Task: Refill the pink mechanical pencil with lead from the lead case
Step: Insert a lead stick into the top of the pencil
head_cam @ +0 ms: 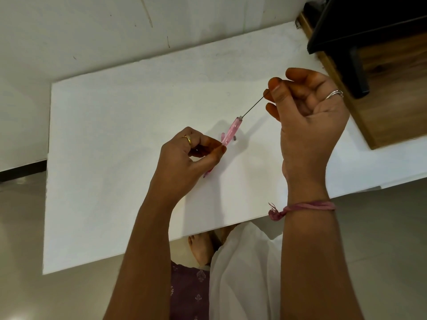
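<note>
From the head view, the refill looks well under way: the pink mechanical pencil (231, 131) has its back end open, and a thin lead (253, 107) meets that opening, most of its length still outside. Feeding it fully in and recapping appear to remain. A small grey piece (234, 138), perhaps the cap, lies on the table (115, 139) just beside the barrel; the lead case is not visible.

The left hand (194, 151) is pinched shut on the pencil's lower barrel, tilting it toward 1 o'clock. The right hand (307, 107), raised at 1 o'clock from the pencil, palm toward the camera, pinches the lead's far end between thumb and forefinger.
</note>
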